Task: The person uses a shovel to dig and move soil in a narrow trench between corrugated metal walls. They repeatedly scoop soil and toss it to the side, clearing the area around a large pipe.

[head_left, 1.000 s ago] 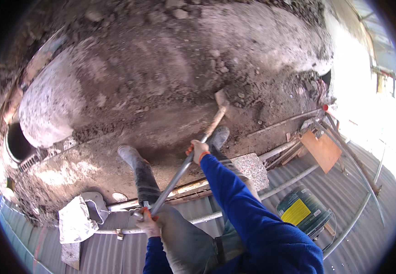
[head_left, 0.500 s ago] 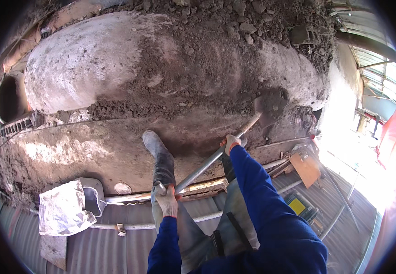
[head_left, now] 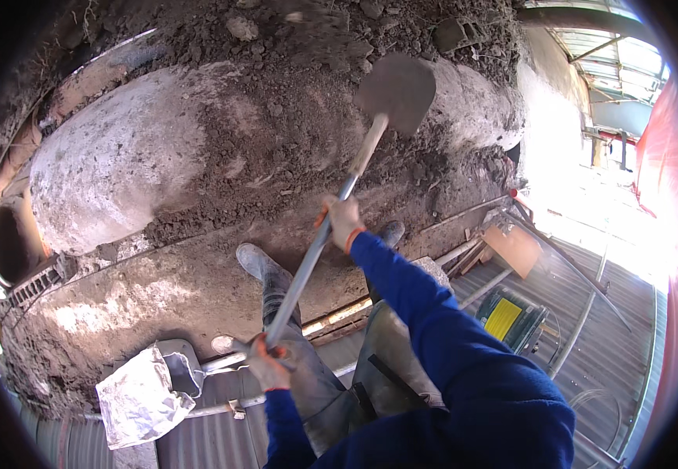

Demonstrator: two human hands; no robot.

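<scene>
A shovel [head_left: 308, 262] slants up and away from me, its dark, broad blade [head_left: 397, 92] raised in front of the soil-covered mound. My right hand [head_left: 343, 221], in a pale work glove with orange at the cuff, is wrapped round the middle of the metal shaft. At the handle's top end, near my left thigh, my left hand [head_left: 270, 364] grips in a similar glove. Loose dark soil [head_left: 276, 117] lies over the rounded, whitish mound [head_left: 112, 152] beyond the blade. No heap of soil can be made out on the blade.
My boots [head_left: 255, 260] stand on a dirt-covered ledge. A crumpled silvery-white sack [head_left: 142, 399] lies at lower left. Metal pipes [head_left: 323, 320] run beside my legs above corrugated sheeting. To the right are a brown board [head_left: 511, 248] and a dark case with a yellow panel [head_left: 504, 319]. A round opening [head_left: 12, 244] gapes at far left.
The shovel blade has risen from the soil at the mound's lower right and swung up and left. My right hand moved left with the shaft; my left hand shifted lower.
</scene>
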